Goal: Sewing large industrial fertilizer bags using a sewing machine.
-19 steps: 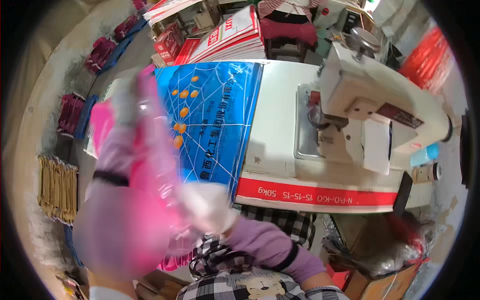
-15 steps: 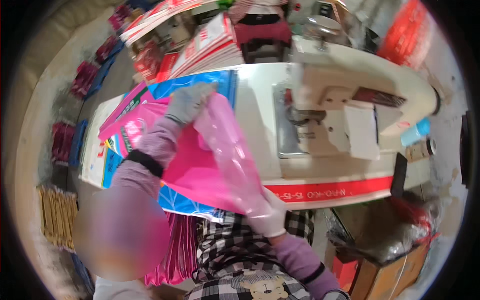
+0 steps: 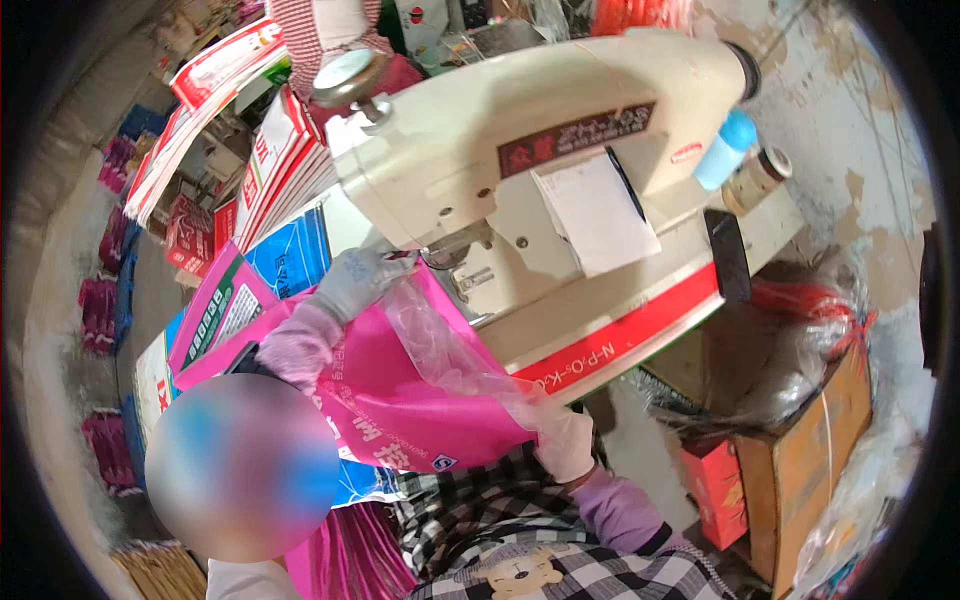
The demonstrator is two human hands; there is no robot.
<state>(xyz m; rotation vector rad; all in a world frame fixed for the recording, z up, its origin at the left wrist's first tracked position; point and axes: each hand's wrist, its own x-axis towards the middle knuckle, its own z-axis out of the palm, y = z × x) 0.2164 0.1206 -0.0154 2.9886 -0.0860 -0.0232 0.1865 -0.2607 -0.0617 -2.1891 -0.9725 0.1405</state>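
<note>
A pink printed bag (image 3: 420, 390) with a clear plastic liner (image 3: 450, 350) along its open edge is stretched between my hands. My left hand (image 3: 360, 280), in a light grey glove, is closed on the bag's far corner, right beside the needle area of a cream sewing machine (image 3: 430, 160). Nearer my lap, my right hand (image 3: 563, 443), in a white glove, grips the near end of the same edge. Folds of bag and liner hide some fingertips. A round blurred patch covers part of my left forearm.
On the machine bed lies a white paper pad (image 3: 600, 215), with a dark phone-like object (image 3: 727, 255) at the table edge. A blue bottle (image 3: 725, 150) and a thread spool (image 3: 757, 180) stand behind. Stacked red-and-white bags (image 3: 280, 170) are at left; a cardboard box (image 3: 810, 460) sits at right.
The view has swung, so the machine looks larger and more central. The bag's edge has come up to the needle area with my left hand; printing on the bag now shows.
</note>
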